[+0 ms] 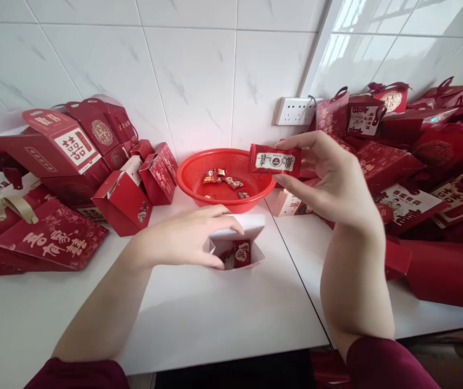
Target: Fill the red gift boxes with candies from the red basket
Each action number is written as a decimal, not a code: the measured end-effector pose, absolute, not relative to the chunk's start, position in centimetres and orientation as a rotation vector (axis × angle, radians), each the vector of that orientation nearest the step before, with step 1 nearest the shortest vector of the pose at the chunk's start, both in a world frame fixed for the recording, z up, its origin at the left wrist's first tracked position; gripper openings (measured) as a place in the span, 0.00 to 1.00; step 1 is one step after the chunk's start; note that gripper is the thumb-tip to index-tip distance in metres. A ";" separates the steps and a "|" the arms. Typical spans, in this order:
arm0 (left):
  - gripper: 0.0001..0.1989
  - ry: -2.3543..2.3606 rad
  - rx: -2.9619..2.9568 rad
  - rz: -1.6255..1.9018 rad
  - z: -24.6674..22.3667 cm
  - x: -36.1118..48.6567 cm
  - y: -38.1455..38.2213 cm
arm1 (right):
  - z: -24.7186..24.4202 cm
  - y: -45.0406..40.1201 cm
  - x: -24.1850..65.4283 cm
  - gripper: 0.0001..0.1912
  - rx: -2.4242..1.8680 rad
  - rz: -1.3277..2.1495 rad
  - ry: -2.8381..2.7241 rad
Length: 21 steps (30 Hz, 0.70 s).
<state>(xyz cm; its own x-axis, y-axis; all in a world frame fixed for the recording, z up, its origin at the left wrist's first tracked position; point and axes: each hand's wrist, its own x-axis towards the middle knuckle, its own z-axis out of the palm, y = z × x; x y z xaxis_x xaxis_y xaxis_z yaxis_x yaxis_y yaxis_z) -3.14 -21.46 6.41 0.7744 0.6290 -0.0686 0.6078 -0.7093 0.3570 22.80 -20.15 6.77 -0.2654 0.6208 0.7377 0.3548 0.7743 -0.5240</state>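
Note:
Between the thumb and fingers of my right hand (324, 178) is a red wrapped candy packet (275, 161) with a white label, raised over the right rim of the red plastic basket (186, 186). Several small wrapped candies (233, 182) lie in that basket. In front of it stands an open small box (257, 256) with a pale inside, holding red packets (241, 253). My left hand (190, 237) is at the box's left side, thumb and fingers apart around its opening; whether they touch the box is hard to tell.
Red gift boxes (65, 146) are piled at the left, with smaller ones (158, 178) beside the basket. More red boxes and bags (393, 156) crowd the right. A power strip (296, 111) is on the tiled wall. The white table's (223, 329) front edge is near me.

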 end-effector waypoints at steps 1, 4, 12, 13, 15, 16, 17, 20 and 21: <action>0.25 0.900 2.598 0.035 6.5 -3.0 -21.8 | 6.8 -20.2 23.0 0.19 -0.743 0.300 -1.876; 0.27 0.827 2.561 -0.052 6.6 -2.8 -22.6 | 6.7 -20.2 23.6 0.20 -0.738 0.305 -1.862; 0.32 0.818 2.541 -0.047 6.0 -2.7 -22.5 | 6.7 -20.0 23.9 0.19 -0.756 0.327 -1.837; 0.32 0.813 2.525 -0.031 5.9 -2.7 -22.5 | 6.7 -20.0 23.9 0.19 -0.767 0.330 -1.845; 0.34 0.815 2.493 0.002 5.8 -2.7 -22.4 | 6.7 -20.1 23.9 0.19 -0.784 0.332 -1.859; 0.35 0.821 2.485 0.012 5.7 -2.6 -22.4 | 6.7 -20.1 23.8 0.19 -0.790 0.332 -1.863; 0.37 0.823 2.483 0.017 5.7 -2.6 -22.2 | 6.7 -20.1 23.8 0.19 -0.794 0.330 -1.867; 0.39 0.795 2.508 0.014 5.6 -2.7 -21.5 | 6.7 -20.2 23.7 0.19 -0.799 0.325 -1.876; 0.39 0.797 2.515 0.034 5.6 -2.8 -21.1 | 6.8 -20.3 23.7 0.19 -0.801 0.321 -1.881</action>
<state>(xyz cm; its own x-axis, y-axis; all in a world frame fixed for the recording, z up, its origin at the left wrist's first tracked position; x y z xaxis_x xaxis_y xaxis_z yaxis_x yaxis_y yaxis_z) -2.79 -21.15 5.57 0.8284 0.5466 -0.1227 0.5342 -0.7049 0.4666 23.65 -20.27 6.79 -0.2566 0.6563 0.7095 0.3842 0.7429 -0.5482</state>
